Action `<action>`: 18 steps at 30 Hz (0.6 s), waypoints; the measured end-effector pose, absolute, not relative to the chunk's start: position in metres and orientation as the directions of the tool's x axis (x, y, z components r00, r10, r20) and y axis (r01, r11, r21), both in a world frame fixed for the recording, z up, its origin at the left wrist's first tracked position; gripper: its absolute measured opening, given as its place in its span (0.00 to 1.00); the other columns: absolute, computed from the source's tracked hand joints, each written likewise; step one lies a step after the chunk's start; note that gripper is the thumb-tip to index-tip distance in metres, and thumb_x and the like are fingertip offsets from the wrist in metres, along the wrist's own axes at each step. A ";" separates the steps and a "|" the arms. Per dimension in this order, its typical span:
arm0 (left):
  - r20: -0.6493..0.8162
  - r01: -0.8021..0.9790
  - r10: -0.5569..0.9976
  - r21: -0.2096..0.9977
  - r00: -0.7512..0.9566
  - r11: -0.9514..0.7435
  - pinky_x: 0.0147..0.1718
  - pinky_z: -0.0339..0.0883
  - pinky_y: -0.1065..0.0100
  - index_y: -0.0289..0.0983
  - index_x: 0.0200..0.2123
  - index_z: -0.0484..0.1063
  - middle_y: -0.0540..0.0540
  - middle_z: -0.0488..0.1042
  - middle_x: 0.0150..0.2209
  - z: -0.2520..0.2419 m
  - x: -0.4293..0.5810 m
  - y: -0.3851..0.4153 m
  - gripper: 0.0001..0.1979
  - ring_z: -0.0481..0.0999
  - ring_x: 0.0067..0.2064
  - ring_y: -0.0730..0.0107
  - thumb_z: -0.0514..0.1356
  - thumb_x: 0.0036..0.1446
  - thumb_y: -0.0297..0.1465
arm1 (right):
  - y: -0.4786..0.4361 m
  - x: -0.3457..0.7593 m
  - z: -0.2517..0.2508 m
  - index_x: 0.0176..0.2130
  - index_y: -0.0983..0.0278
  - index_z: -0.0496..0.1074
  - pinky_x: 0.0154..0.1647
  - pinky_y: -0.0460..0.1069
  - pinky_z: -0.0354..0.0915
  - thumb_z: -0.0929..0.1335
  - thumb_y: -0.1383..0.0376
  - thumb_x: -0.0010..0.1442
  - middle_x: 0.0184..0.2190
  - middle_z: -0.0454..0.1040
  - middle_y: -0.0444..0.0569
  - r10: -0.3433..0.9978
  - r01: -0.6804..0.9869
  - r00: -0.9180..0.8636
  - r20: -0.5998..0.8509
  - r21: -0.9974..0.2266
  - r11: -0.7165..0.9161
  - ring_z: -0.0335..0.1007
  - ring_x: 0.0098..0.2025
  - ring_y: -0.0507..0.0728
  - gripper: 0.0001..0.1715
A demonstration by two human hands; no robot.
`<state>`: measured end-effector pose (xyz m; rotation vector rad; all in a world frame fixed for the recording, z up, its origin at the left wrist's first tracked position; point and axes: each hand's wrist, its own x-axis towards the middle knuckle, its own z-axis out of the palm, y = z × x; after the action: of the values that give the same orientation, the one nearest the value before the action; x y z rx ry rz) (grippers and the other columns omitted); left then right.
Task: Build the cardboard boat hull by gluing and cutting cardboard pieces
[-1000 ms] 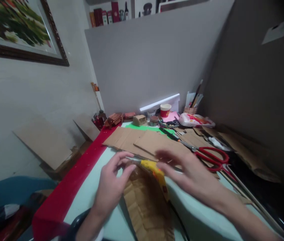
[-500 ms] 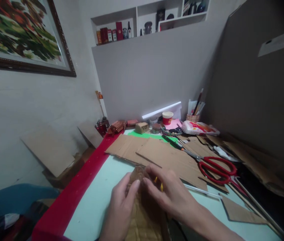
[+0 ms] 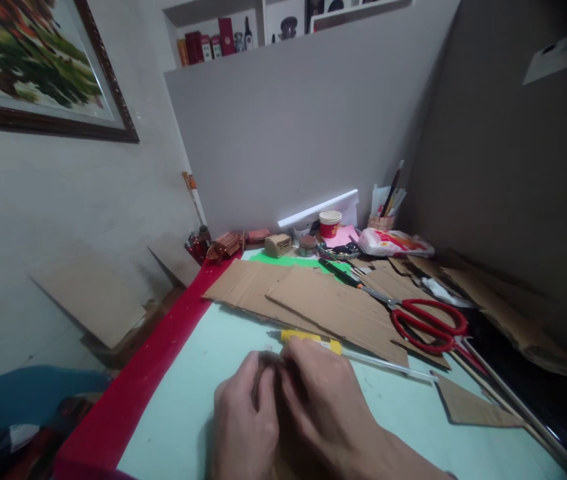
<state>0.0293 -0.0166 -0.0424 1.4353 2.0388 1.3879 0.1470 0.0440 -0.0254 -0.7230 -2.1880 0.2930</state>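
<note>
Over desk (image 3: 178, 393), near glue gun (image 3: 294, 335), pinching cardboard (image 3: 291, 450) with left hand (image 3: 247, 413) and right hand (image 3: 332, 393) curled nearly closed, likely steadying its end.

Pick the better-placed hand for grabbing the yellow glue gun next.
Likely the right hand: it overlaps the yellow glue gun in view, while the left hand sits farther from its body. Both are on the brown cardboard piece.
</note>
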 end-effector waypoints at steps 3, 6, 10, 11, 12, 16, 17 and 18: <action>0.272 0.516 0.838 0.856 -0.474 0.014 0.37 0.67 0.62 0.42 0.33 0.71 0.44 0.77 0.32 -0.042 0.030 -0.015 0.10 0.77 0.36 0.56 0.53 0.63 0.39 | 0.048 0.150 -0.021 0.30 0.60 0.60 0.26 0.48 0.57 0.60 0.69 0.64 0.25 0.72 0.46 0.635 0.363 -0.546 0.546 -0.529 0.767 0.64 0.24 0.55 0.09; 0.238 0.394 0.865 0.918 -0.441 -0.052 0.43 0.71 0.60 0.40 0.45 0.73 0.39 0.80 0.44 -0.042 0.028 -0.014 0.13 0.79 0.46 0.53 0.56 0.62 0.38 | 0.050 0.151 -0.016 0.34 0.61 0.64 0.31 0.48 0.61 0.59 0.67 0.67 0.29 0.74 0.47 0.672 0.323 -0.549 0.497 -0.615 0.719 0.68 0.29 0.56 0.09; 0.177 0.334 0.902 0.942 -0.393 -0.039 0.49 0.71 0.58 0.39 0.53 0.72 0.37 0.79 0.51 -0.045 0.023 -0.018 0.18 0.78 0.51 0.51 0.59 0.60 0.37 | 0.050 0.152 -0.011 0.34 0.60 0.63 0.32 0.48 0.60 0.58 0.66 0.68 0.28 0.71 0.46 0.688 0.322 -0.549 0.475 -0.639 0.699 0.66 0.30 0.56 0.10; 0.178 0.345 0.894 0.938 -0.411 -0.028 0.50 0.71 0.57 0.39 0.53 0.72 0.37 0.79 0.51 -0.046 0.022 -0.019 0.19 0.77 0.53 0.50 0.60 0.59 0.37 | 0.050 0.151 -0.011 0.33 0.60 0.62 0.31 0.48 0.59 0.58 0.66 0.68 0.28 0.70 0.45 0.688 0.328 -0.552 0.471 -0.635 0.699 0.65 0.29 0.55 0.11; 0.184 0.358 0.882 0.934 -0.435 -0.019 0.50 0.71 0.56 0.39 0.53 0.72 0.37 0.78 0.52 -0.048 0.022 -0.021 0.20 0.76 0.54 0.49 0.60 0.59 0.37 | 0.050 0.151 -0.010 0.32 0.59 0.61 0.31 0.48 0.58 0.58 0.66 0.69 0.27 0.69 0.45 0.688 0.333 -0.557 0.466 -0.633 0.699 0.64 0.29 0.55 0.12; 0.199 0.409 0.847 0.912 -0.494 0.025 0.50 0.70 0.55 0.40 0.53 0.73 0.36 0.78 0.52 -0.053 0.023 -0.027 0.20 0.75 0.55 0.46 0.59 0.59 0.39 | 0.047 0.148 -0.011 0.29 0.58 0.56 0.29 0.48 0.56 0.58 0.68 0.68 0.26 0.67 0.43 0.671 0.324 -0.564 0.480 -0.619 0.715 0.61 0.27 0.54 0.14; 0.199 0.424 0.849 0.905 -0.490 0.032 0.48 0.70 0.55 0.40 0.53 0.74 0.36 0.79 0.51 -0.053 0.023 -0.028 0.20 0.76 0.53 0.45 0.59 0.59 0.39 | 0.045 0.148 -0.012 0.29 0.58 0.55 0.29 0.48 0.55 0.58 0.68 0.68 0.25 0.66 0.43 0.663 0.317 -0.557 0.501 -0.609 0.727 0.61 0.26 0.54 0.14; 0.201 0.439 0.852 0.898 -0.484 0.037 0.46 0.71 0.55 0.40 0.52 0.74 0.36 0.79 0.50 -0.053 0.024 -0.029 0.19 0.77 0.52 0.45 0.58 0.60 0.39 | 0.043 0.147 -0.013 0.29 0.58 0.55 0.29 0.48 0.55 0.58 0.69 0.67 0.24 0.65 0.43 0.655 0.311 -0.544 0.524 -0.600 0.737 0.60 0.26 0.54 0.14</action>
<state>0.0242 -0.0290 -0.0530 1.3033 1.9318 1.4350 0.1468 0.0433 -0.0129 -0.7253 -2.1658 0.5724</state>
